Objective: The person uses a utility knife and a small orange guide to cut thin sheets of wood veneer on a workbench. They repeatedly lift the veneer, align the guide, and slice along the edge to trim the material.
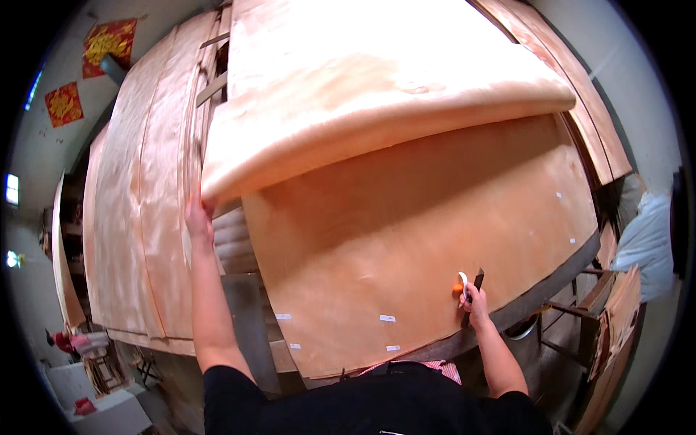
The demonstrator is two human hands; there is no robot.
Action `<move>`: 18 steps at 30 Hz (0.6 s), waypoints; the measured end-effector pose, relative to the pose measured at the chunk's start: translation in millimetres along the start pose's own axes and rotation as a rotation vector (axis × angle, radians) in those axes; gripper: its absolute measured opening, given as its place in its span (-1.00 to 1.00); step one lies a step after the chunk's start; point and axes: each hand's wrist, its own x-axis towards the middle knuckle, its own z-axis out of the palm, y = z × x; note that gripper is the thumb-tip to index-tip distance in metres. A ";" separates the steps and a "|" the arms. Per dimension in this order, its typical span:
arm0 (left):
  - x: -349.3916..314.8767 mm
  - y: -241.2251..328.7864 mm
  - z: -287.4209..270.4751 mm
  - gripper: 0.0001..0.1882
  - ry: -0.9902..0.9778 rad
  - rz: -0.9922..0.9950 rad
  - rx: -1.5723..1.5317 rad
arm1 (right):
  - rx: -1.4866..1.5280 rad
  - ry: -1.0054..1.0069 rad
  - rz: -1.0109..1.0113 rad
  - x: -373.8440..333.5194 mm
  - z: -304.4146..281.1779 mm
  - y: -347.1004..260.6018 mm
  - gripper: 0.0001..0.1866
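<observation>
While the left hand [197,217] grips the raised veneer sheet [362,94] at its lower-left corner, lifting it off the stack [406,239], the right hand [475,297] holds a tape roll [461,283] and dark knife [471,297] at the stack's near edge. No containers discernible.

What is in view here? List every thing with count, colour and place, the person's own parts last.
lifted veneer sheet: one, pale tan, raised and curled back over the stack.
veneer sheet below: one, orange-brown, flat on the stack, with small white tape patches.
leaning veneer sheets: several, tan, at left.
wall decorations: two, red and gold, upper left.
white sack: one, right edge.
tape roll: one, white and orange, in right hand.
left hand: grips the lifted sheet's edge.
right hand: holds tape roll and a dark tool.
</observation>
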 end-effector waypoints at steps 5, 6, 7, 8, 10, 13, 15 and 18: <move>-27.4 -24.1 -75.6 -0.42 -0.288 -0.393 -0.038 | -0.009 -0.013 -0.008 -1.6 3.5 -4.8 -0.77; -26.8 -20.9 -82.4 -0.40 -0.364 -0.509 -0.040 | -0.017 -0.009 -0.004 -1.7 4.1 -5.7 -0.77; -19.8 -19.9 -84.3 -0.41 -0.353 -0.469 -0.051 | -0.025 -0.004 0.001 -2.0 4.5 -6.2 -0.77; -8.9 -19.0 -83.6 -0.41 -0.343 -0.430 -0.062 | -0.033 0.001 0.005 -2.5 4.9 -6.6 -0.77; 9.3 -9.1 -63.9 -0.38 -0.235 -0.365 -0.072 | -0.032 0.007 0.004 -3.2 4.0 -5.2 -0.77; 35.4 19.5 -30.5 -0.33 -0.205 -0.247 -0.170 | -0.019 -0.008 0.008 -2.9 5.6 -6.6 -0.76; 43.6 40.9 -26.6 -0.32 -0.346 -0.307 -0.236 | -0.035 -0.024 0.016 -0.9 6.2 -7.2 -0.74; 26.7 64.0 -7.8 -0.33 -0.365 -0.372 -0.242 | -0.057 -0.022 -0.038 4.3 -3.0 3.3 -0.72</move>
